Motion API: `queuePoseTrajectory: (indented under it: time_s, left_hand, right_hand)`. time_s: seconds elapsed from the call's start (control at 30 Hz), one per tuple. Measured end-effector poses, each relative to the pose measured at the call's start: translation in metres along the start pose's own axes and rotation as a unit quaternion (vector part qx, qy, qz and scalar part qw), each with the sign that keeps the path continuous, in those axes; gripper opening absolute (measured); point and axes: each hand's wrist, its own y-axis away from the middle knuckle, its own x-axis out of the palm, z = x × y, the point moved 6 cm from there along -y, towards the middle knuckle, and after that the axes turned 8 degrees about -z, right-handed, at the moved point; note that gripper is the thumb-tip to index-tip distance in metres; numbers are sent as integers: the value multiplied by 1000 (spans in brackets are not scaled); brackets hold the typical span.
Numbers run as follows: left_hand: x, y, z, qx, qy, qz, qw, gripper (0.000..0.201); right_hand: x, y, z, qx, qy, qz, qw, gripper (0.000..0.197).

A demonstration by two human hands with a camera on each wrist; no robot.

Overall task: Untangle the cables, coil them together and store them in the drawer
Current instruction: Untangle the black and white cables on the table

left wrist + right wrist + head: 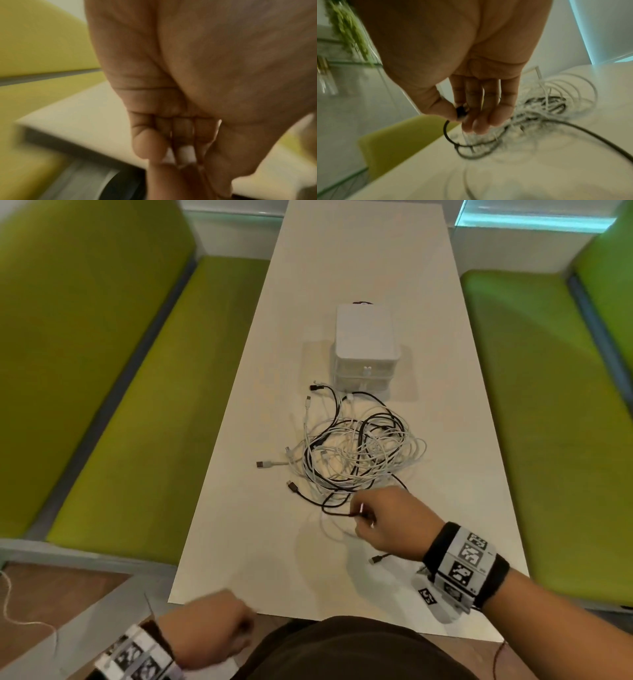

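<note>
obstacle: cable tangle [356,453] is sprawling mid-table, touching the drawer unit [366,350] at 12 o'clock | free: bare table [260,559] is lying open at 6 and 9 o'clock

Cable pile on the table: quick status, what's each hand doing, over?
Right hand pinches black cable at pile's near edge. Left hand curled, empty, at table edge. Black-and-white cable tangle unsorted. White plastic drawer box shut.
</note>
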Motion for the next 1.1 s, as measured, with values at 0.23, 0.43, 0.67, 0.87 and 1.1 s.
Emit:
queuePoseTrajectory:
  time_s: [0.23, 0.43, 0.67, 0.87, 1.1]
  left_hand:
    - [-137, -76, -62, 140, 35, -391, 909, 26]
    - [-143, -123, -74, 158, 46, -359, 919, 21]
    - [-155, -107, -71, 187, 169, -462, 851, 14]
    - [-174, -95, -77, 191, 293, -473, 809, 20]
    - [-157, -121, -61, 65, 132, -383, 912, 23]
  right_hand:
    - [-59, -10, 29, -88, -82, -134, 984, 5]
    - [-62, -11, 21, -76, -99, -150, 981, 3]
    - [-27, -15, 6, 62, -432, -46, 899, 51]
    - [-6, -34, 7, 32, -262, -76, 961, 9]
    - [-19, -44, -8, 20, -44, -102, 994, 20]
